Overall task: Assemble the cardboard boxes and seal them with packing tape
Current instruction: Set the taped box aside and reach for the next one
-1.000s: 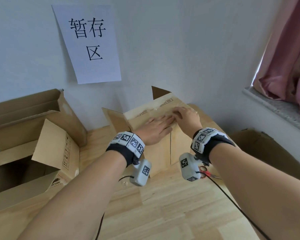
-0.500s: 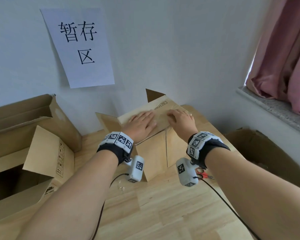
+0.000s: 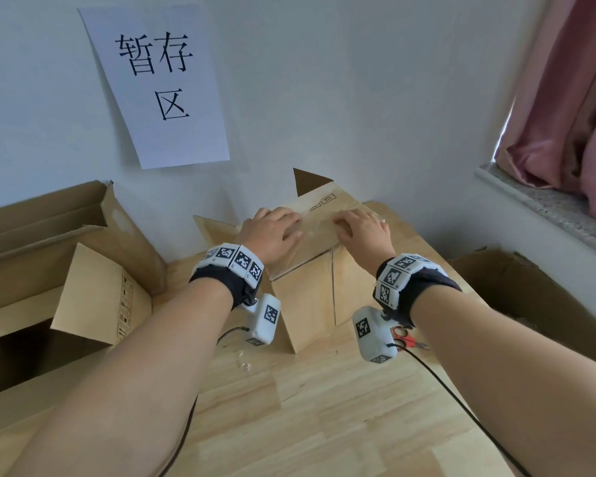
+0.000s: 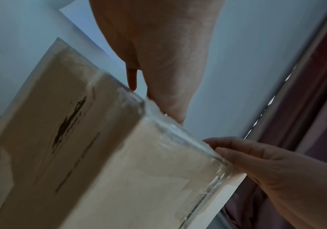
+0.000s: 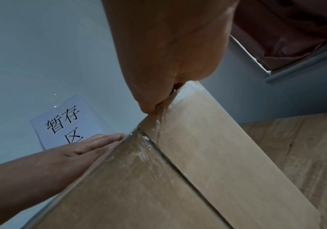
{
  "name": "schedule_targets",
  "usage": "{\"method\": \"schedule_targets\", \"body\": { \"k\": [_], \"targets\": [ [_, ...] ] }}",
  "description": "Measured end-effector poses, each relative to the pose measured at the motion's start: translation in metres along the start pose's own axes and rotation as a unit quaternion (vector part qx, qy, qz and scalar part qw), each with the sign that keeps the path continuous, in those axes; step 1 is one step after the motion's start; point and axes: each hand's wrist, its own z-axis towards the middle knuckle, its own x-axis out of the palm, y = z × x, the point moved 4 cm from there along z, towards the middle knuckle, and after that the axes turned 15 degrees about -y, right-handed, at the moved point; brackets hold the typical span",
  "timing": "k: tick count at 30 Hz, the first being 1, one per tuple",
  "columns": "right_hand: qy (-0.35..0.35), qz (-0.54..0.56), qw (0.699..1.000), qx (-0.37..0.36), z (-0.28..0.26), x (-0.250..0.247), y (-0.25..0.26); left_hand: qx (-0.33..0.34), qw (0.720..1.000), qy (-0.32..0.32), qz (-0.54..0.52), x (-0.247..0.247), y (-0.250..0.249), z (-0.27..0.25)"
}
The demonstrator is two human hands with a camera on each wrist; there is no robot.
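Observation:
A small cardboard box (image 3: 310, 297) stands on the wooden table (image 3: 324, 407) against the wall, its far flaps sticking up. Clear packing tape (image 3: 319, 225) runs across its closed top and down over the edges. My left hand (image 3: 272, 232) lies flat on the left part of the top, fingers straight. My right hand (image 3: 362, 228) presses on the right part, fingertips on the tape. In the left wrist view the left hand (image 4: 158, 62) rests on the box (image 4: 99, 170) along the taped edge (image 4: 178, 133). The right wrist view has the right hand (image 5: 168, 62) pressing tape (image 5: 139, 148) at the box (image 5: 207, 162) edge.
Large open cardboard boxes (image 3: 66, 270) fill the left side. Red-handled scissors (image 3: 405, 337) lie on the table under my right wrist. Another brown box (image 3: 516, 294) stands at the right below the window sill (image 3: 547, 201). A paper sign (image 3: 159, 87) hangs on the wall.
My two hands lay together at the middle of the box top and have slid apart along the tape, the left hand to the left and the right hand to the right.

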Motion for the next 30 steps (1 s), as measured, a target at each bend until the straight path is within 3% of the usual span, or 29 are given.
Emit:
{"method": "schedule_targets", "body": {
  "k": [3, 8, 13, 23, 30],
  "targets": [
    [-0.003, 0.001, 1.0, 0.0, 0.001, 0.0, 0.0, -0.012, 0.999, 0.03, 0.002, -0.002, 0.001, 0.007],
    [-0.009, 0.001, 1.0, -0.006, 0.001, -0.001, 0.0, -0.051, 0.996, 0.018, -0.076, -0.01, 0.002, 0.018],
    [-0.005, -0.004, 1.0, -0.005, 0.0, 0.001, -0.001, 0.008, 0.997, 0.082, -0.01, 0.001, 0.001, 0.019],
    [-0.006, -0.007, 1.0, -0.005, -0.001, -0.001, 0.0, 0.016, 0.998, 0.018, -0.054, -0.004, 0.002, 0.01],
    [0.0, -0.004, 1.0, -0.006, -0.003, -0.004, 0.003, 0.026, 0.989, -0.027, -0.14, -0.005, 0.002, -0.001]
  ]
}}
